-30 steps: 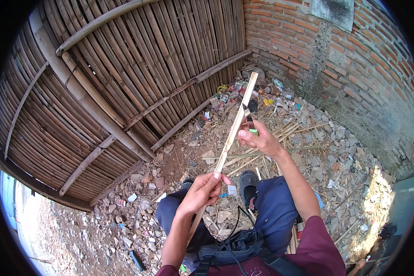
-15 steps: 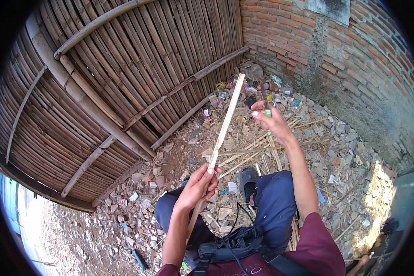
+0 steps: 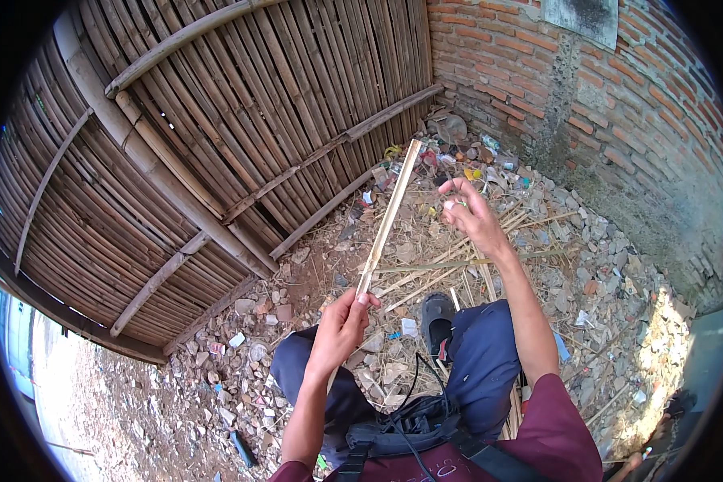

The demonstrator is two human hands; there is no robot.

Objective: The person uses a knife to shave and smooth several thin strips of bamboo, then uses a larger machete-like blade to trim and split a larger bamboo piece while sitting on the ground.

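Note:
My left hand [image 3: 341, 328] is closed round the lower part of a long, pale split bamboo strip [image 3: 393, 206]. The strip slants up and away to the right, its hollow inner side showing, with a node just above my fingers. To the right of the strip, apart from it, is my right hand [image 3: 479, 223], with its fingers curled round a knife. Only a bit of the knife's green handle [image 3: 463, 203] shows between the fingers; the blade cannot be made out now, though the earlier picture shows it pointing up.
Several cut bamboo strips [image 3: 426, 277] lie on the stony, littered ground [image 3: 297, 277] before my shoe [image 3: 436, 316]. A bamboo-slat wall [image 3: 297, 96] rises on the left, and a brick wall [image 3: 506, 60] stands at the back right. A dark cylindrical object [image 3: 243, 450] lies at lower left.
The bamboo strip has turned to show its hollow side, and its top has dropped slightly. My right hand has rotated, so the knife's blade and most of its handle are out of sight.

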